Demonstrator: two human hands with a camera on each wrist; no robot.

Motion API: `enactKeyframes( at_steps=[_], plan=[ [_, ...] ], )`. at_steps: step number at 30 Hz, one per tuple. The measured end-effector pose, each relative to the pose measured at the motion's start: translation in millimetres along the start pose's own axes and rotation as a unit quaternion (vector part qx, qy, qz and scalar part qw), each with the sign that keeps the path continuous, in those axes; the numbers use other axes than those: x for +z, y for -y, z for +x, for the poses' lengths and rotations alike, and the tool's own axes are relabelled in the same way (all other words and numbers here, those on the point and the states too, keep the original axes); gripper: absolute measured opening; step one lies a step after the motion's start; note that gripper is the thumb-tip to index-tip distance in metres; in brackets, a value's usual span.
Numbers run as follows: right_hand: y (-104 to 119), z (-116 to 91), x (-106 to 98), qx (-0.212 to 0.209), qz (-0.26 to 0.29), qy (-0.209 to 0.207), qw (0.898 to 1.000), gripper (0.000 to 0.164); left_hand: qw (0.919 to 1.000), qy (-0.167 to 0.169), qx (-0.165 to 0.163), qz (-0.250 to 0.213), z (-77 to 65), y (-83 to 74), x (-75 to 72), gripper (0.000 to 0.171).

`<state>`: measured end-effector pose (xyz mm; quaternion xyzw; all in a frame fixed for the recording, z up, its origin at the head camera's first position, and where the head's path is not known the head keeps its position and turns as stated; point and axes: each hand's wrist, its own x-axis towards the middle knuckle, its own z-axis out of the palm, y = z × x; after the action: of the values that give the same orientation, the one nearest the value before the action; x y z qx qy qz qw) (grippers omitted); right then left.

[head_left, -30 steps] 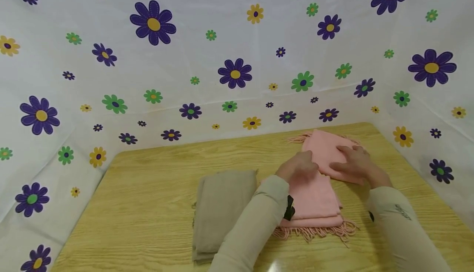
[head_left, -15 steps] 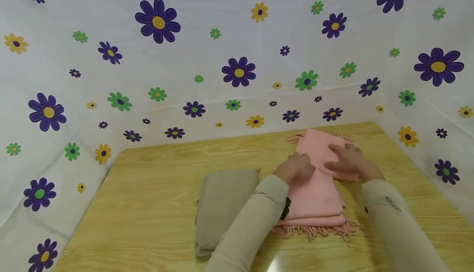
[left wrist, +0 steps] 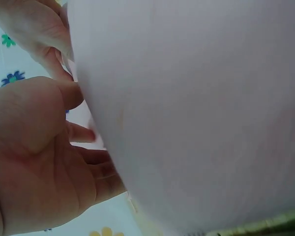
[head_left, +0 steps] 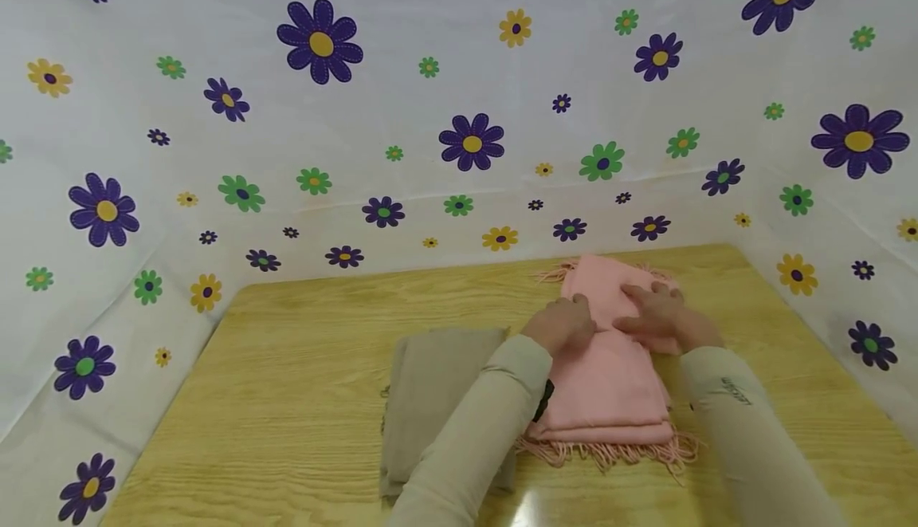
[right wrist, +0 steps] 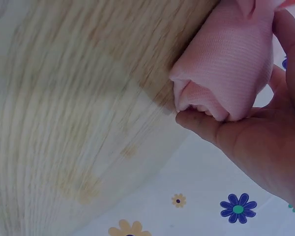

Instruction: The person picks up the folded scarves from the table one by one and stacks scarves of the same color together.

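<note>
A pink scarf [head_left: 606, 391] with fringed ends lies folded on the right half of the table, its far part angled towards the back right. My left hand [head_left: 562, 324] has its fingers curled at the left side of the crease in the middle. In the left wrist view the cloth hides much of that hand's fingertips [left wrist: 108, 169]. My right hand [head_left: 660, 316] spans the far part of the scarf from its right side. Seen in the right wrist view, thumb and fingers [right wrist: 201, 125] curve about a thick pink fold beside the table.
A folded grey-beige cloth [head_left: 433, 399] lies left of the pink scarf, partly behind my left sleeve [head_left: 476, 431]. White sheeting [head_left: 402, 104] printed with flowers rises behind and beside the wood-grain table [head_left: 287, 367].
Both hands have shifted left with the far part of the pink scarf, which now lies more in line with its near part. The beige cloth stays in place while the view turns slightly left.
</note>
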<state>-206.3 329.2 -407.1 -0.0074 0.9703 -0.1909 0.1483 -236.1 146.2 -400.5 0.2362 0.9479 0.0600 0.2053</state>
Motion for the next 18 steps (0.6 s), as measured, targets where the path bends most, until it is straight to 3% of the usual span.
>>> enactKeyframes(
  at_steps=[7, 13, 18],
  plan=[
    [17.3, 7.6, 3.4, 0.006, -0.001, 0.007, 1.000, 0.079, 0.9997, 0.009, 0.002, -0.024, 3.4, 21.9, -11.3, 0.058],
    [27.8, 15.6, 6.9, 0.014, 0.010, 0.018, 1.000, 0.079, 0.9994, 0.022, 0.019, -0.018, 4.7, 36.8, -26.5, 0.083],
    [33.3, 20.1, 9.8, -0.004, 0.007, 0.007, 1.000, 0.078, 0.9979, 0.020, 0.012, -0.060, 6.6, 49.5, -27.0, 0.068]
  ],
)
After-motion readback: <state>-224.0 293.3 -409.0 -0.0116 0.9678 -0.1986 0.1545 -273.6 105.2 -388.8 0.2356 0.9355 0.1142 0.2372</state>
